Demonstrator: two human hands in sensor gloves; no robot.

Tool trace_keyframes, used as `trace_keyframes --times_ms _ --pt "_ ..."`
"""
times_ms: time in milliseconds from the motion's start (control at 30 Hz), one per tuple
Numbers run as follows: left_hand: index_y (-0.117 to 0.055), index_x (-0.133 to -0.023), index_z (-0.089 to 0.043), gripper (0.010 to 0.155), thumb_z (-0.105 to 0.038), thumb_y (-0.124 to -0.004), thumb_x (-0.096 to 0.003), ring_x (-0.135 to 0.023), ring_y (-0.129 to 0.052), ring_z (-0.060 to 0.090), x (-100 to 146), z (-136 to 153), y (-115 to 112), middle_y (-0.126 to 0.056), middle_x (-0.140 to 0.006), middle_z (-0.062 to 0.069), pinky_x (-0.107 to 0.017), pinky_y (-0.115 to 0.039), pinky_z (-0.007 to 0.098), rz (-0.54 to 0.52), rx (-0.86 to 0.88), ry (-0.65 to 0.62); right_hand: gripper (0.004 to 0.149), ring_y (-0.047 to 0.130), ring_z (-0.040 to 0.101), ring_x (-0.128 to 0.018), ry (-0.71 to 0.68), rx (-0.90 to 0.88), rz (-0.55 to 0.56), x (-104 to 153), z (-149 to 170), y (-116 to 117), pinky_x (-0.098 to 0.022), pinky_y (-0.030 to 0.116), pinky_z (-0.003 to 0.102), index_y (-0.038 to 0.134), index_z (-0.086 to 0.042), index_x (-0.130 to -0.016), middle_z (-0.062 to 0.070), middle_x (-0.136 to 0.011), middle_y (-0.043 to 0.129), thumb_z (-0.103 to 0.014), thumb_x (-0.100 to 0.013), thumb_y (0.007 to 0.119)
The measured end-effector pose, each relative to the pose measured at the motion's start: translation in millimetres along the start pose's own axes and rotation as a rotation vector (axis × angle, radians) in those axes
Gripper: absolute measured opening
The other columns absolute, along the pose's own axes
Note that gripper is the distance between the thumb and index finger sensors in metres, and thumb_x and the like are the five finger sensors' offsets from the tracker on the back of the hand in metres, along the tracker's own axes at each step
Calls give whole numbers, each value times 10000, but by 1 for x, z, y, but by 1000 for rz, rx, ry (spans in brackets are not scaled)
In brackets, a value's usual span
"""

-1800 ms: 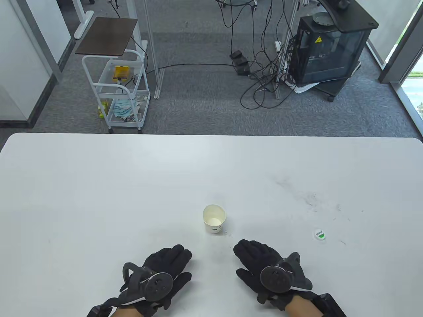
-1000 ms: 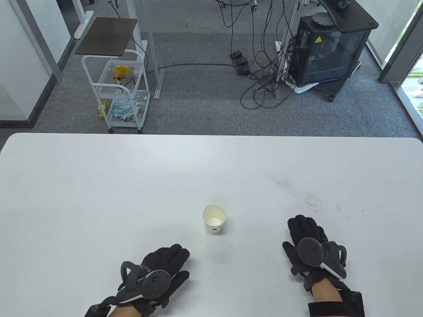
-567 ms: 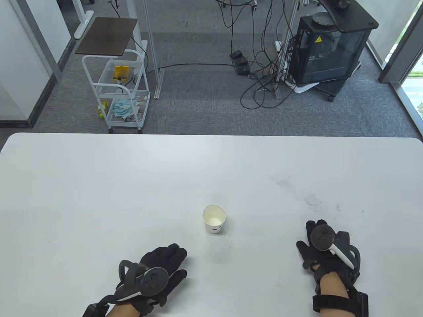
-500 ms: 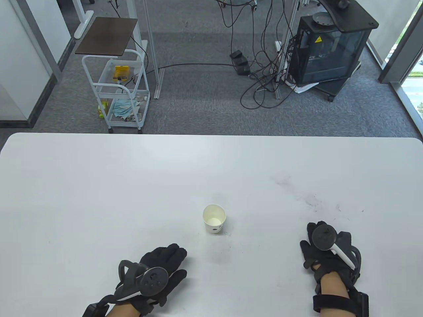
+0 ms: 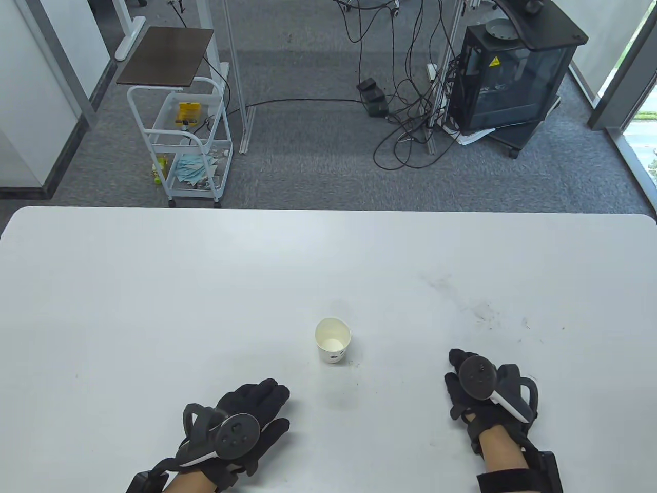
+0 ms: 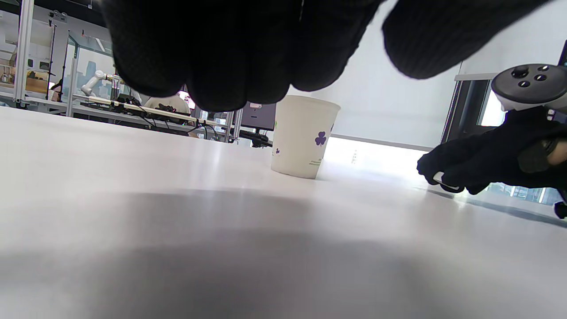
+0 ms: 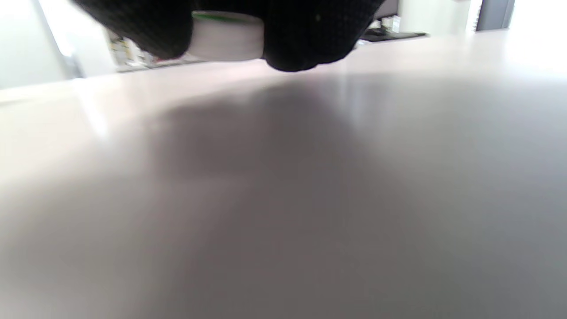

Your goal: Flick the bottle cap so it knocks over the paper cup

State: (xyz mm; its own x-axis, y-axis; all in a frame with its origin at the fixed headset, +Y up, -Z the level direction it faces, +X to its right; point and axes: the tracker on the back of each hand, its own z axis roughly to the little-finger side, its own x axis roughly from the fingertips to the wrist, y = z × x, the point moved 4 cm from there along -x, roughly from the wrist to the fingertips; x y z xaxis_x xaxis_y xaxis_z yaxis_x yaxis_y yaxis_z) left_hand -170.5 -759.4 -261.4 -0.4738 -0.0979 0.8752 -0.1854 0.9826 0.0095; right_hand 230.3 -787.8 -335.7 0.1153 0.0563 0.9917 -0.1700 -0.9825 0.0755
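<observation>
A white paper cup (image 5: 332, 343) with green clover marks stands upright near the table's front middle; it also shows in the left wrist view (image 6: 303, 135). My right hand (image 5: 455, 365) is low over the table to the right of the cup, fingers curled. It pinches the white bottle cap (image 7: 226, 42) with a green top just above the surface. The cap is hidden under the hand in the table view; a white sliver of it shows in the left wrist view (image 6: 438, 177). My left hand (image 5: 259, 403) rests flat on the table, in front and left of the cup, holding nothing.
The white table (image 5: 205, 287) has dark scuff marks (image 5: 485, 313) at the right. Beyond its far edge are a white cart (image 5: 185, 138), floor cables (image 5: 405, 128) and a black cabinet (image 5: 513, 77).
My right hand moved right to the cap, closed its fingers on it, then shifted back left toward the cup. The cap no longer lies in the open. My left hand barely moved.
</observation>
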Motion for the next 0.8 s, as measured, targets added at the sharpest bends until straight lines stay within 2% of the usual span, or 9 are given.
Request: trace_keyframes --times_ms 233,367,533,800 --pt "-651 -1038 -321 641 -642 -676 -483 -900 -856 289 -1 0 -1 -728 -1092 36 -645 -776 463 9 9 -4 579 887 286 -709 -234 33 -1 11 -111 17 -470 825 277 619 -169 -1020 143 -949 733 -411 -527 804" --pt "-652 -1036 -323 638 -642 -675 -484 -898 -858 288 -2 0 -2 -731 -1090 35 -644 -778 461 15 8 -2 582 894 278 -706 -284 20 -59 16 -160 31 -467 831 270 619 -169 -1023 142 -951 732 -418 -531 805" --pt "-657 -1034 -319 639 -640 -677 -481 -893 -863 287 -2 3 -2 -737 -1086 37 -640 -781 461 15 12 10 590 894 259 -700 -294 105 -54 14 -195 38 -468 830 254 608 -177 -1029 132 -955 730 -434 -534 799" --pt "-656 -1034 -319 641 -640 -678 -480 -888 -866 288 -4 5 -5 -740 -1084 36 -637 -783 458 37 14 25 627 824 203 -717 -245 121 -147 5 -197 49 -527 772 236 483 -183 -1084 108 -1029 624 -491 -596 729"
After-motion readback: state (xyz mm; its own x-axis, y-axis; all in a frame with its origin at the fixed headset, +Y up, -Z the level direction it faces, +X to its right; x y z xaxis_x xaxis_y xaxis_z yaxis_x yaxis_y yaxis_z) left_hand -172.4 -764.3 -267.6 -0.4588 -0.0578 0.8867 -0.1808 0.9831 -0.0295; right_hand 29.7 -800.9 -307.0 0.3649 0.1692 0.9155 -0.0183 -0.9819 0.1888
